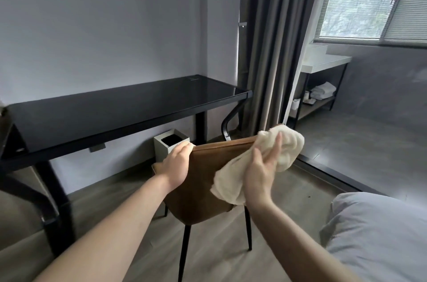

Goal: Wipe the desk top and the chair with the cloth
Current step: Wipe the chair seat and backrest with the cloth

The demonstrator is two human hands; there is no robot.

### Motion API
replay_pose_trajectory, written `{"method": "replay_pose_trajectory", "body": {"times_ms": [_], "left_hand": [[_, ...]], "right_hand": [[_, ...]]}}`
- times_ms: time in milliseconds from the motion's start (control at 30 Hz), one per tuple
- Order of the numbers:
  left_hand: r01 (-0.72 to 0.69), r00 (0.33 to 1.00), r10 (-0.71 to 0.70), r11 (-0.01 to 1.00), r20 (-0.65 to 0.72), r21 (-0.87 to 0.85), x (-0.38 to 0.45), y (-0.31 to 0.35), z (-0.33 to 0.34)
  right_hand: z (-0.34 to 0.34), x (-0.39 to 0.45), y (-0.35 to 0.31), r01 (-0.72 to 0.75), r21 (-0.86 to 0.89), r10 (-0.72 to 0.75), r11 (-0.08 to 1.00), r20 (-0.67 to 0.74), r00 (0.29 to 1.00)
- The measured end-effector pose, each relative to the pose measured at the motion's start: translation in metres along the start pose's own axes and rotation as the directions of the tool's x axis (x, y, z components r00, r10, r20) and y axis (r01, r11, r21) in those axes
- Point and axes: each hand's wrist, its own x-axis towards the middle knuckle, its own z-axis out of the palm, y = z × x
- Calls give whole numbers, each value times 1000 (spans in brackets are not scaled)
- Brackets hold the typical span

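A brown chair point(203, 180) with thin black legs stands in front of me, its back towards me. My left hand point(176, 164) grips the top left corner of the chair's backrest, fingers curled over the edge. My right hand point(263, 166) presses a cream cloth point(288, 145) flat against the upper right part of the backrest, fingers straight. The cloth hangs down past my palm. The black glossy desk point(120, 110) stands against the wall behind and to the left of the chair.
A white square bin point(171, 141) sits on the floor under the desk. Grey curtains point(270, 50) hang right of the desk. A grey bed corner point(379, 235) lies at the lower right. A shelf unit with towels point(323, 90) stands beyond a floor track.
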Motion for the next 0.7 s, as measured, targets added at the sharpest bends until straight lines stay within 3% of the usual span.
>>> {"method": "replay_pose_trajectory", "body": {"times_ms": [100,167,367,567,700], "left_hand": [[24,999,-24,1000,-22,-17,1,-2,2],[13,999,-14,999,-36,-32,-1,0,3],[1,1000,-2,999,-24,-38,-2,4,2],[2,1000,-2,997,-1,-73,-3,4,2],[-18,1000,18,999,7,-44,-1,1,3]], "right_hand": [[22,-50,2,92,-111,-81,990,100,992],[30,-62,9,75,-112,-62,991,116,991],[25,-36,16,51,-28,-51,998,3,999],[-17,55,29,-133,19,134,991,-181,974],[-31,99,54,-301,70,307,951,-118,944]]}}
